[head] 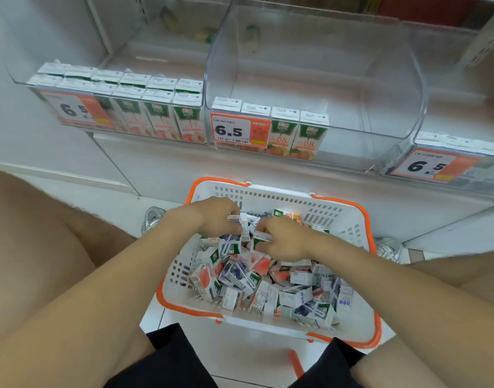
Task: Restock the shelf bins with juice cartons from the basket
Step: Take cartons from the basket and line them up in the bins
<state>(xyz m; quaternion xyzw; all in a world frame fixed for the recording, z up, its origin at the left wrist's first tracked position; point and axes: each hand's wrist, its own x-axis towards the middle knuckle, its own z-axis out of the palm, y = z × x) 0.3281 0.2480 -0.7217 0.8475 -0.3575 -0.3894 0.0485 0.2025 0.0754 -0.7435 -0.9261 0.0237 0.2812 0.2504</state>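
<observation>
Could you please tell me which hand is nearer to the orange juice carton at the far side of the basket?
Right. The right hand lies just on the near side of the orange juice carton; the left hand is farther off to its left.

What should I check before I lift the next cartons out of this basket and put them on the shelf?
1. Left hand grip: ok, its fingers curl round a carton.
2. Right hand grip: cannot tell, its fingers curl down into the basket and what they hold is hidden.
3. Flavour of the gripped carton: cannot tell, its printed face is not readable.
4. Room in the middle bin: ok, only four orange cartons stand at its front left.
5. Stock left in the basket: ok, many mixed cartons lie jumbled in it.
</observation>
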